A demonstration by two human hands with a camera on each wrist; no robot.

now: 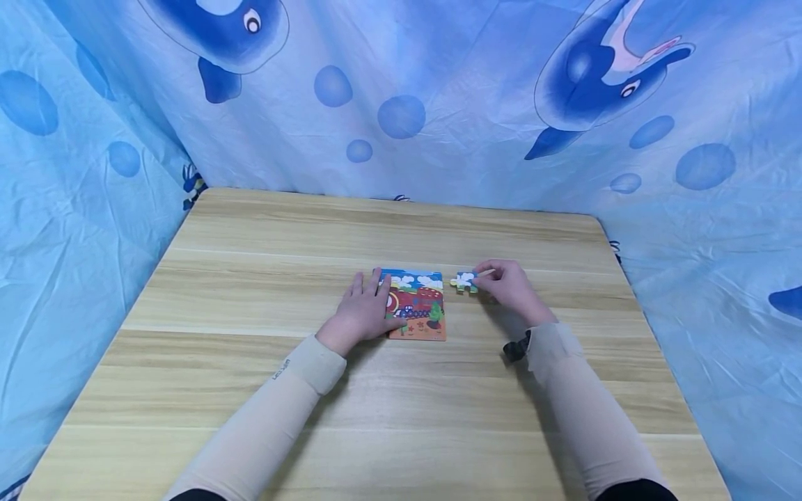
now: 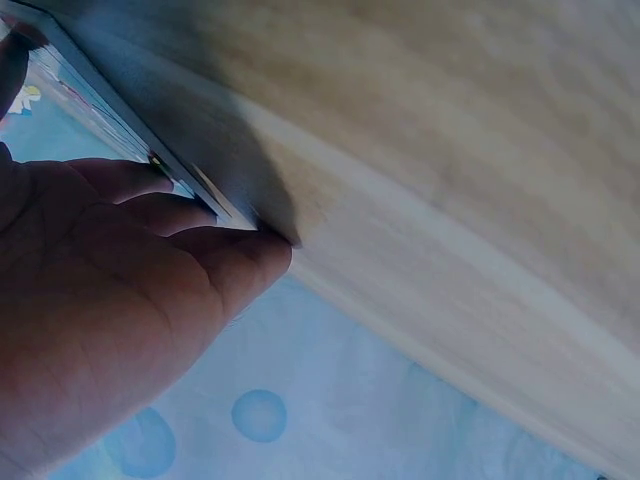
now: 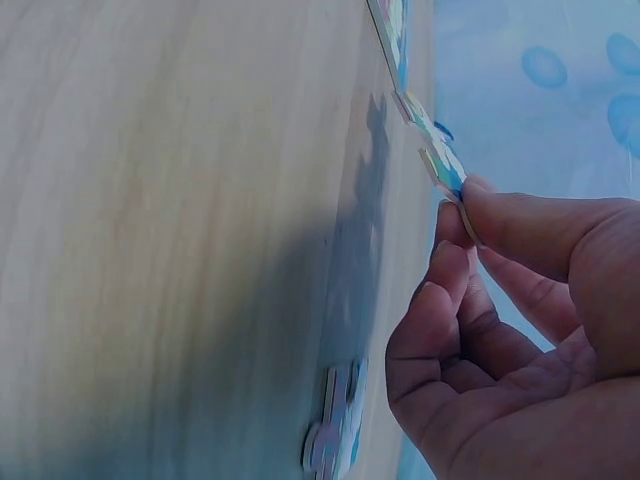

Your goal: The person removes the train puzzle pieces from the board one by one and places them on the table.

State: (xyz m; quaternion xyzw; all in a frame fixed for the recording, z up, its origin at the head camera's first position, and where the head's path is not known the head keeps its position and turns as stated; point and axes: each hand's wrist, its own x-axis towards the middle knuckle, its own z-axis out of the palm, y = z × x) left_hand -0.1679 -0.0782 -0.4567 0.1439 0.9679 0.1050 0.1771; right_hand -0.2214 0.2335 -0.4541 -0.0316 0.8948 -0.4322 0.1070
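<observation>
A picture puzzle [image 1: 416,313], with a red area, a tree and a blue sky with clouds, lies flat near the table's middle. My left hand [image 1: 362,313] rests along its left side, fingers spread and fairly straight; in the left wrist view, fingertips [image 2: 260,258] meet the board's edge. Just right of the board, my right hand [image 1: 509,285] pinches a jigsaw piece [image 1: 465,281] with cloud print between thumb and fingers. From the right wrist, this piece [image 3: 440,160] is seen raised and tilted. Another jigsaw piece [image 3: 335,430] lies on the table below that hand.
The wooden table [image 1: 401,431] has rounded far corners. A blue curtain [image 1: 401,62] with dolphins and bubbles hangs behind and along both sides. A small black device [image 1: 516,350] sits at the right wrist.
</observation>
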